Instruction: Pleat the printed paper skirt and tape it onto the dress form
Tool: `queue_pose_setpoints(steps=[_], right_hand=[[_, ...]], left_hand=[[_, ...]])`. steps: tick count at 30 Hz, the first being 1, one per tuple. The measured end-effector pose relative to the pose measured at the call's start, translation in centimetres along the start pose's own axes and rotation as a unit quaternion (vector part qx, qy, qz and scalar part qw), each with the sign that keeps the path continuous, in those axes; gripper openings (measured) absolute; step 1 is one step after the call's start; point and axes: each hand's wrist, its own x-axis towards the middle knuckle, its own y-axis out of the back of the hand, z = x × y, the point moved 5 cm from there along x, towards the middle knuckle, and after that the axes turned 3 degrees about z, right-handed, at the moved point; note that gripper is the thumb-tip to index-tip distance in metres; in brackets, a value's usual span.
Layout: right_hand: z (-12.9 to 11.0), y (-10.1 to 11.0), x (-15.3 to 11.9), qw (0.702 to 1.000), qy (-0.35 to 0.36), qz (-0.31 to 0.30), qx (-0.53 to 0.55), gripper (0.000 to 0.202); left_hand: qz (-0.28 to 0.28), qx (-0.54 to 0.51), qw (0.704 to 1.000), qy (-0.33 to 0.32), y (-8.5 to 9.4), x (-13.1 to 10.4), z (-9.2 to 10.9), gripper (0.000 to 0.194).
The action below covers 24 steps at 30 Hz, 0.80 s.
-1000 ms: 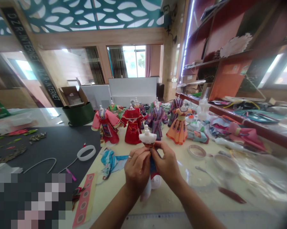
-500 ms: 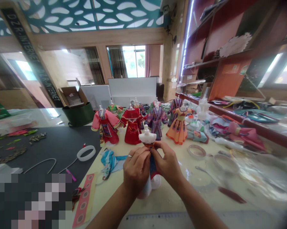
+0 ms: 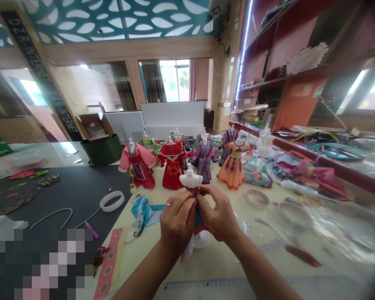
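A small white mannequin [image 3: 191, 180] stands in front of me, with dark blue and red cloth [image 3: 199, 221] around its body. My left hand [image 3: 178, 216] has its fingers closed on the cloth at the mannequin's waist. From the other side, my right hand [image 3: 217, 212] pinches the same cloth near the waist. The fingertips almost meet. A white round base [image 3: 201, 240] shows below the hands. Behind stand several dressed mannequins, among them one in a red dress [image 3: 172, 166] and one in an orange dress [image 3: 234, 166].
Blue patterned cloth [image 3: 142, 212] lies left of my hands, near a pink strip [image 3: 109, 262] and a white tape roll [image 3: 112, 201]. At the right are a tape ring [image 3: 257, 198], a dark-handled tool [image 3: 302, 255] and plastic wrap. A ruler [image 3: 212, 285] lies along the front.
The mannequin has shifted and tilted slightly to the left, and the base below it has moved a little. Both hands stay on the cloth.
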Motion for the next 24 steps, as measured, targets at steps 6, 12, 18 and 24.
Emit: queue_pose_setpoints(steps=[6, 12, 18, 24], right_hand=[[-0.4, 0.5, 0.7, 1.0, -0.023, -0.016, -0.008, 0.014], [-1.0, 1.1, 1.8, 0.997, -0.053, -0.041, -0.033, 0.01], [-1.1, 1.2, 2.1, 0.994, -0.07, -0.068, -0.044, 0.01], [-1.2, 1.5, 2.5, 0.989, -0.085, -0.102, -0.062, 0.008]], left_hand=[[-0.014, 0.008, 1.0, 0.009, -0.1, 0.1, -0.1, 0.016], [-0.023, 0.003, 1.0, 0.02, 0.0, 0.3, -0.2, 0.014], [-0.025, -0.001, 1.0, 0.011, 0.2, 0.6, 0.0, 0.014], [-0.034, 0.012, 0.999, 0.01, 0.3, 1.0, 0.4, 0.013]])
